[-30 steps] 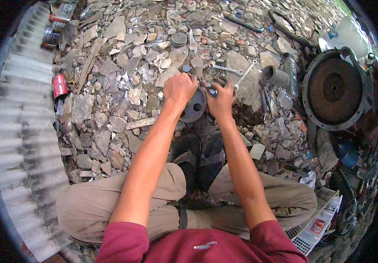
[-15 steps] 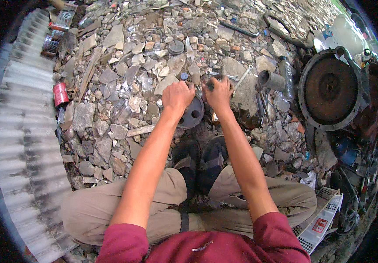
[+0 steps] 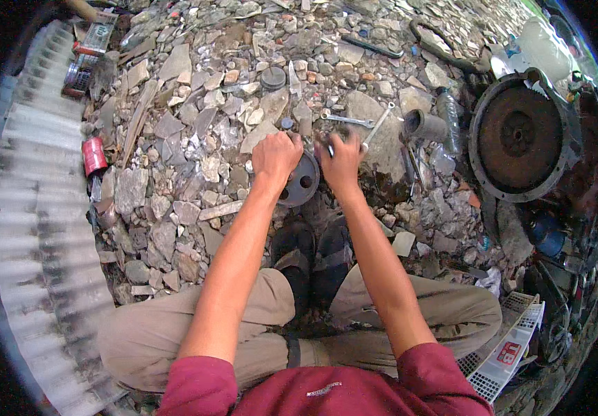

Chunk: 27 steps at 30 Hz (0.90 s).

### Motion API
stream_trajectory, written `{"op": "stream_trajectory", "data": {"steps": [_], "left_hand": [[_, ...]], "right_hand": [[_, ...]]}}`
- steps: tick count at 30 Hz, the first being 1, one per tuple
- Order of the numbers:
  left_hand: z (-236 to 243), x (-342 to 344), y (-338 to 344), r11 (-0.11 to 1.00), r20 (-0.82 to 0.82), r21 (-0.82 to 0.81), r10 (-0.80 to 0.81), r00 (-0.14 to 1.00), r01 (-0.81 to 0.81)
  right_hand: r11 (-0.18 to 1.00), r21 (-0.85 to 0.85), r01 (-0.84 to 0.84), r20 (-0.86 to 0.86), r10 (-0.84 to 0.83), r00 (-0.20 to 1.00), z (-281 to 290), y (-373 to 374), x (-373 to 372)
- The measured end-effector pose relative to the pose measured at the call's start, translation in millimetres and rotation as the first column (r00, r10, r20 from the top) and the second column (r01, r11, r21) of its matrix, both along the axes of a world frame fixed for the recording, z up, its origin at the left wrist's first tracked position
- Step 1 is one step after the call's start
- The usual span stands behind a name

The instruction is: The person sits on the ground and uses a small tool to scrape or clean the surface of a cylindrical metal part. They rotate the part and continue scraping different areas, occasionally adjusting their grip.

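My left hand (image 3: 276, 159) is closed in a fist over the upper left side of a grey metal disc (image 3: 305, 194) with round holes. What its fingers grip is hidden beneath it. Just right of the disc, my right hand (image 3: 341, 163) has its fingers curled around something small and partly shiny that I cannot make out. Beyond the right hand, a combination wrench (image 3: 347, 120) lies on a flat stone. A second wrench (image 3: 380, 126) slants close to my right fingers. A small dark blue cap (image 3: 286, 123) sits past my left hand.
Broken stones (image 3: 167, 208) cover the ground. At right are a short pipe (image 3: 425, 127), a plastic bottle (image 3: 448, 118) and a large round rusty housing (image 3: 519, 135). Corrugated sheet (image 3: 49, 229) and a red can (image 3: 94, 156) lie left. A white plastic crate (image 3: 507, 357) stands near my right knee.
My right hand has shifted slightly left and toward me, baring more of the wrench beyond it. The dark thing at its fingertips shows less. My left hand stays over the disc.
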<state>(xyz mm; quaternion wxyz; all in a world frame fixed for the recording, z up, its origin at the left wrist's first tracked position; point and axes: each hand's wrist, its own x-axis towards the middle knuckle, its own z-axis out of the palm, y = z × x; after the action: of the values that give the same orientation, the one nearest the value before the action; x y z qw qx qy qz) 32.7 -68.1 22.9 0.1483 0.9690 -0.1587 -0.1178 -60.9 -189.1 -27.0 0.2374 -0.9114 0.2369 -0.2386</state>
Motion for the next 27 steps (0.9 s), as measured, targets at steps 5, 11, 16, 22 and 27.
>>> {"op": "stream_trajectory", "data": {"steps": [5, 11, 16, 22, 27], "left_hand": [[1.5, 0.0, 3.3, 1.0, 0.009, -0.02, 0.02, 1.0, -0.02], [-1.4, -1.7, -1.4, 1.0, 0.028, -0.024, 0.004, 1.0, -0.003], [-0.6, 2.4, 4.7, 1.0, 0.003, -0.016, 0.014, 1.0, -0.014], [2.7, 1.0, 1.1, 1.0, -0.012, -0.005, 0.023, 1.0, -0.023], [-0.2, 3.6, 1.8, 1.0, 0.019, -0.007, 0.013, 1.0, -0.013]], "right_hand": [[0.99, 0.118, 0.073, 0.07, -0.082, 0.994, -21.1, 14.9, -34.8], [0.946, 0.268, 0.182, -0.264, -0.109, 0.958, -0.1, -16.1, 26.2], [0.923, 0.325, 0.206, -0.193, -0.148, 0.97, -12.9, -10.3, -5.7], [0.939, 0.211, 0.27, -0.351, -0.185, 0.918, 3.9, -8.2, 33.2], [0.918, 0.318, 0.237, -0.06, -0.23, 0.971, -18.5, -2.8, -31.4]]}}
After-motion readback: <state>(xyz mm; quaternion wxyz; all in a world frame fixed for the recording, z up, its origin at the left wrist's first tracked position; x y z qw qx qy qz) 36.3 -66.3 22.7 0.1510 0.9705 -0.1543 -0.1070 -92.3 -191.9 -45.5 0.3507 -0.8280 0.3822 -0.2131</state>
